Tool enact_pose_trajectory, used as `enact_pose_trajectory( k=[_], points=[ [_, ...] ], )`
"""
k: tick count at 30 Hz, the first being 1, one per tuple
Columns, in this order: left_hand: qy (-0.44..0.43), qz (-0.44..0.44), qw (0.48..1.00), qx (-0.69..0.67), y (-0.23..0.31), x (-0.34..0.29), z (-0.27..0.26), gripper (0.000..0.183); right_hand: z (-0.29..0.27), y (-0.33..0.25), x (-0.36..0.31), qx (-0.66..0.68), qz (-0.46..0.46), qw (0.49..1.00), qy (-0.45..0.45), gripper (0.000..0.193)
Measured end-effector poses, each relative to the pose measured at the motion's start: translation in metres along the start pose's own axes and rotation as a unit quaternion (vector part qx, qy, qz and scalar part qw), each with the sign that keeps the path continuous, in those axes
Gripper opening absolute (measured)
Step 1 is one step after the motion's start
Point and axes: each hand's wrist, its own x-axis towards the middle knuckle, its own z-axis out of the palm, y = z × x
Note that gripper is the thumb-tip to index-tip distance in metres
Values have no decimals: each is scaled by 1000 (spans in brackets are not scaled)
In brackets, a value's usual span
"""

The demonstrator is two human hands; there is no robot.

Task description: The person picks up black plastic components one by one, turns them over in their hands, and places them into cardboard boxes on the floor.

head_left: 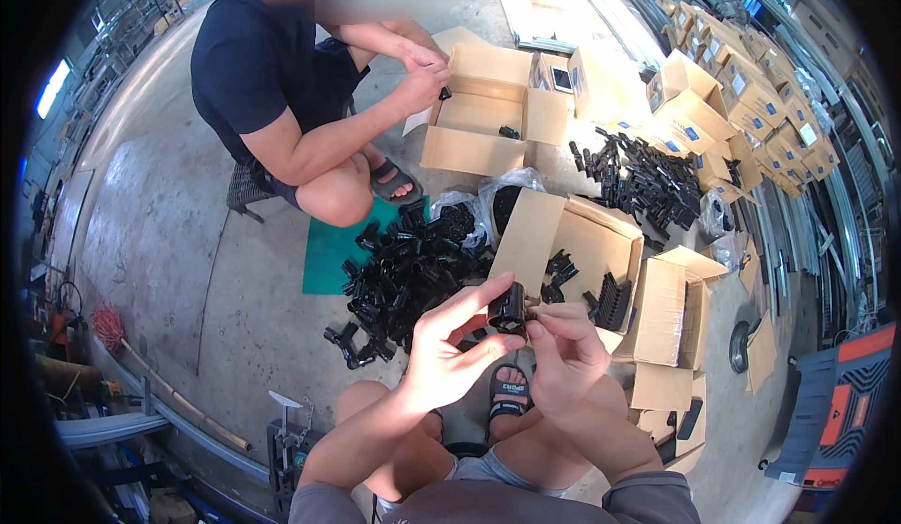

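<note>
A shiny black pipe fitting (508, 306) is held up in front of me, above my knees. My left hand (441, 344) grips it between the thumb and the stretched forefinger. Beside its right edge, the fingertips of my right hand (568, 353) are pinched on something small and dark that I cannot make out. Just beyond my left hand lies a heap of similar black fittings (399, 275), partly over a green sheet (322, 259). An open cardboard box (605, 228) beyond my right hand has black parts standing in rows inside.
Opposite me on the left sits a co-worker (249, 83), both hands on a small black part above another open box (474, 155). More black parts (648, 182) lie heaped at the right, near stacked cartons (751, 92). A toolbox (840, 411) stands at the far right.
</note>
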Motion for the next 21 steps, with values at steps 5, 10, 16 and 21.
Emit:
enact_pose_trajectory(
  k=[5, 10, 16, 21],
  points=[
    [3, 0, 1000, 12, -1, -1, -2, 71, -1, 4, 0, -47, -43, 998, -13, 20],
    [7, -13, 1000, 6, -1, -2, -2, 73, 1, 4, -5, 17, 33, 999, 5, 20],
    [3, 0, 1000, 6, -1, -3, -2, 74, 4, 0, -7, 52, 66, 996, 13, 17],
    [13, 12, 1000, 24, 1, -5, 1, 71, 6, 0, -11, 95, 92, 991, 34, 16]
  ],
)
